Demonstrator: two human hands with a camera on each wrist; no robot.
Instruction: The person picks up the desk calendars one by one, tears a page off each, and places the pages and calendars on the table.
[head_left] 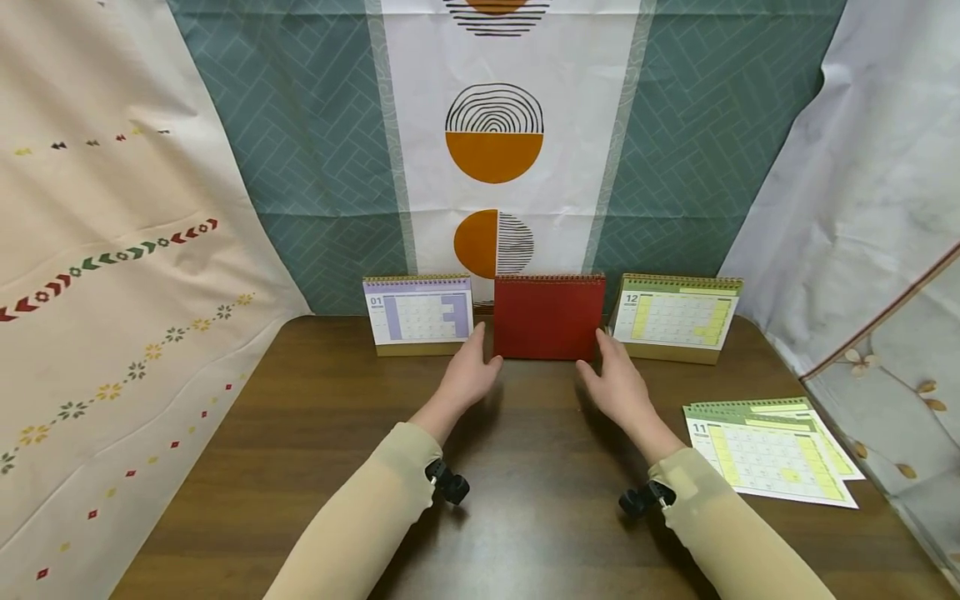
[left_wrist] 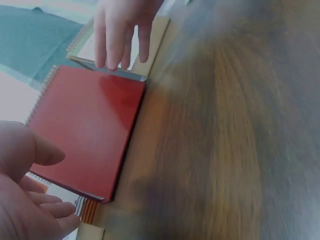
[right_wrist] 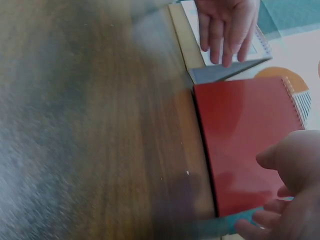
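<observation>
A red spiral-bound desk calendar (head_left: 549,318) with a blank front stands upright at the back middle of the table. Beside its left edge is my left hand (head_left: 468,371), fingers extended and thumb apart. My right hand (head_left: 617,379) is at its right edge, held the same way. Both wrist views show the red cover (left_wrist: 90,125) between the two hands, with neither gripping it; whether any fingertip touches it I cannot tell. To the left stands a purple calendar (head_left: 420,315) marked 01. A green calendar (head_left: 675,318) marked 12 stands to the right, close by my right fingers.
Loose green-and-yellow calendar sheets (head_left: 768,457), the top one marked 11, overlap on the right of the brown wooden table (head_left: 300,467). A patterned cloth (head_left: 322,167) hangs right behind the calendars. Light cloths hang along the left and right sides.
</observation>
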